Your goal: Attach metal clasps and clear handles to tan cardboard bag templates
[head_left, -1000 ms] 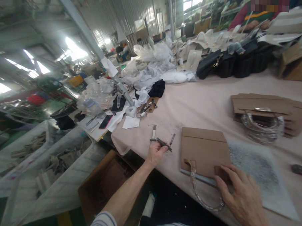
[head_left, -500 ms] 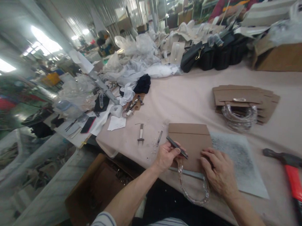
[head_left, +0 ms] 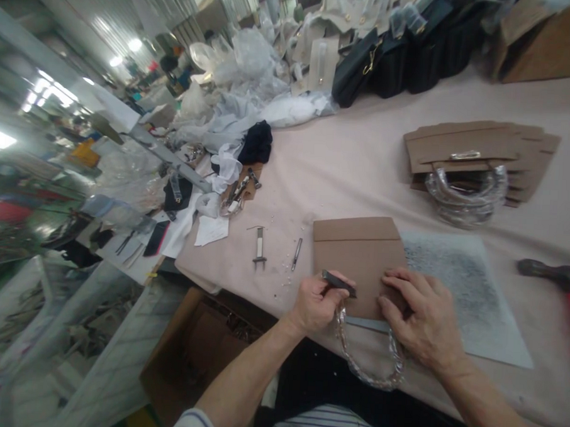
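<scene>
My left hand [head_left: 317, 305] is closed around a dark, narrow bar-shaped tool [head_left: 337, 283], its end pointing down at a brown bag panel [head_left: 354, 251]. The panel lies flat, with a fold line across its far part. A looped handle [head_left: 368, 379] in clear plastic wrap hangs from the panel's near side, over the table edge. My right hand [head_left: 420, 314] rests on the panel's right side, thumb and fingers apart, with the palm hiding part of it. Under the panel and to its right is a grey-white, dark-speckled board [head_left: 479, 297].
A hammer [head_left: 547, 272] lies at the right. Farther back is a stack of brown bag panels [head_left: 477, 143] with wrapped handles. A slim metal rod [head_left: 297, 254] and a caliper-like tool [head_left: 259, 247] lie left. Black bags [head_left: 390, 67] stand behind; a cardboard box [head_left: 179, 350] sits below the table edge.
The view has tilted down and shifted slightly right. The dark tool in my left hand stands steeper over the panel. My right hand stays at the panel's right side.
</scene>
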`<state>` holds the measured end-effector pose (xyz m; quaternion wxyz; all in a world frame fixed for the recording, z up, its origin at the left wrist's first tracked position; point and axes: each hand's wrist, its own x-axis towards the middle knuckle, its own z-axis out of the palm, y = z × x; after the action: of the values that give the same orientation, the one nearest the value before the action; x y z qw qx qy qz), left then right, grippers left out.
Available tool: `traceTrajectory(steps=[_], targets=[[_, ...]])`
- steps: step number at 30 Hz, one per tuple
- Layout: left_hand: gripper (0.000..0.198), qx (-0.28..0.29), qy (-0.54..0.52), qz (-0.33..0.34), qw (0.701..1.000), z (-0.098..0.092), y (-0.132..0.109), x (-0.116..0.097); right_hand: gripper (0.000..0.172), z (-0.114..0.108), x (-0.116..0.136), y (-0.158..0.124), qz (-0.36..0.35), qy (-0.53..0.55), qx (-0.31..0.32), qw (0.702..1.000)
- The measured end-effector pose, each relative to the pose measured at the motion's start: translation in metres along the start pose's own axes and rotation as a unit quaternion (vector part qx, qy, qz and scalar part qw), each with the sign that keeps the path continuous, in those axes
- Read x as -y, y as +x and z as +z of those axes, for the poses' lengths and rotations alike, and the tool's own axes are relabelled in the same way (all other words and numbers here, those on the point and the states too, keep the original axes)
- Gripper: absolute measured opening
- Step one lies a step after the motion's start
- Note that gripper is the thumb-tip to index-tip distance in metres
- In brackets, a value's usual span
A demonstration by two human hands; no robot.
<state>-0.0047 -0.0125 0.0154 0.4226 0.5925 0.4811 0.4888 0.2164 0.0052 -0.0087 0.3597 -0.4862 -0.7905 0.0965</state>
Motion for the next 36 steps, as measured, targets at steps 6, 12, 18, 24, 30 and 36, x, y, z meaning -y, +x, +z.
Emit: traceTrajectory(steps=[6,12,18,24,30,36], targets=[[0.014,0.000,0.025,0.014,1.000,-0.0009,-0.0011,0.0013,0.020,0.0022,-0.0023,-0.0008,-0.001,-0.007,0.005,1.000],[0.015,0.020,0.036,0.011,0.999,-0.0024,-0.0020,0.0003,0.020,0.0024,-0.0015,-0.0006,0.004,-0.002,0.009,1.000],[0.017,0.021,0.052,0.023,0.998,-0.0014,-0.0013,0.0032,0.020,0.0016,0.0001,0.0005,0.006,-0.002,0.006,1.000],[0.016,0.008,0.052,0.036,0.998,0.0013,-0.0007,0.0029,0.018,0.0028,0.0003,0.0000,0.002,-0.009,0.008,1.000],[0.017,0.025,0.058,0.041,0.997,0.0014,-0.0011,0.0029,0.018,0.0028,0.0000,-0.0002,-0.001,-0.013,0.006,1.000],[0.017,0.003,0.050,0.022,0.999,0.0034,-0.0010,0.0043,0.018,0.0042,-0.0023,-0.0021,0.001,-0.011,0.009,1.000]])
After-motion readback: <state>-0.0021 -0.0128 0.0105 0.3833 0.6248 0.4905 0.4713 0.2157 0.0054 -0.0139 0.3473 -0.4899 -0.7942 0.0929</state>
